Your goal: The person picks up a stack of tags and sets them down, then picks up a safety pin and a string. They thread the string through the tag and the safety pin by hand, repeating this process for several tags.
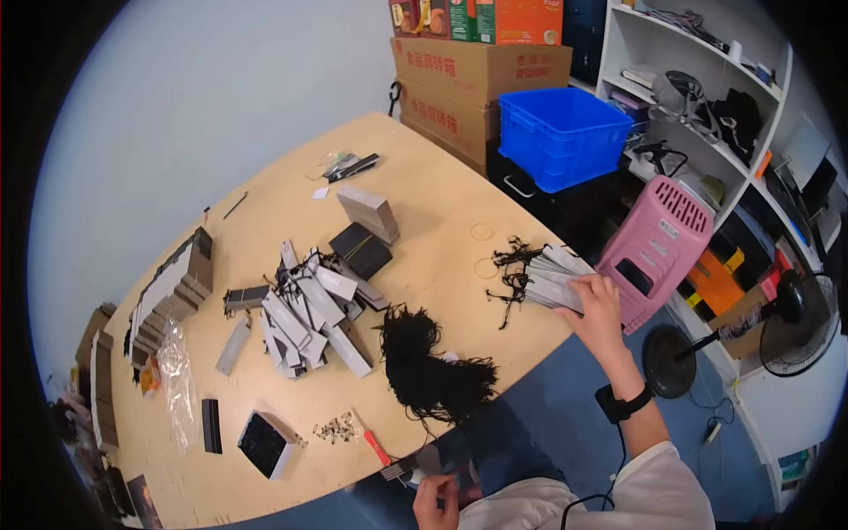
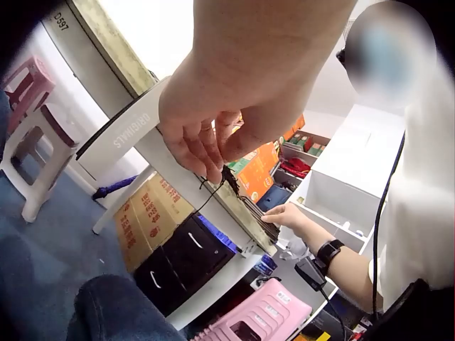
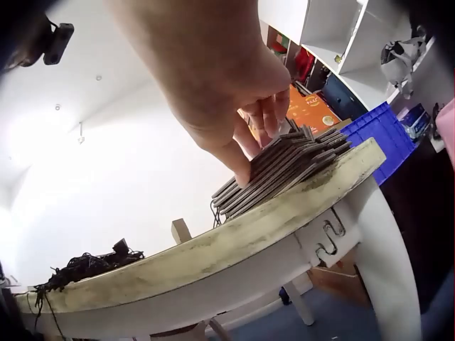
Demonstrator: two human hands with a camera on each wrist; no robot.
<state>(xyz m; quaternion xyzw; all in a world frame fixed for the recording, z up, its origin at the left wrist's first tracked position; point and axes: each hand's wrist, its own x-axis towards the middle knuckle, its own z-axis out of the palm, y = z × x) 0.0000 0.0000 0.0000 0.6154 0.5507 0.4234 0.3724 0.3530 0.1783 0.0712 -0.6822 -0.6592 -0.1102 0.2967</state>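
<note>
My right hand (image 1: 596, 309) is at the table's right edge, its thumb and fingers spread across a stack of grey strip tags (image 1: 552, 278). In the right wrist view the thumb presses one side of the layered tags (image 3: 284, 167) while the other fingers bend over the far side. Black cords trail from the stack's left end. Low in front of the body, my left hand (image 1: 437, 502) hangs with loosely curled fingers and nothing visible in them. Beside it in the left wrist view is a pale strip printed ORIGINALS (image 2: 131, 128). A black heap of cords (image 1: 424, 367) lies at the near edge.
A loose pile of grey tags (image 1: 309, 309) covers mid-table, beside a black block (image 1: 360, 250). Upright stacks (image 1: 172, 283) line the far left. A red-handled knife (image 1: 375, 448) lies near the front edge. A pink stool (image 1: 658, 243) and blue crate (image 1: 565, 137) stand to the right.
</note>
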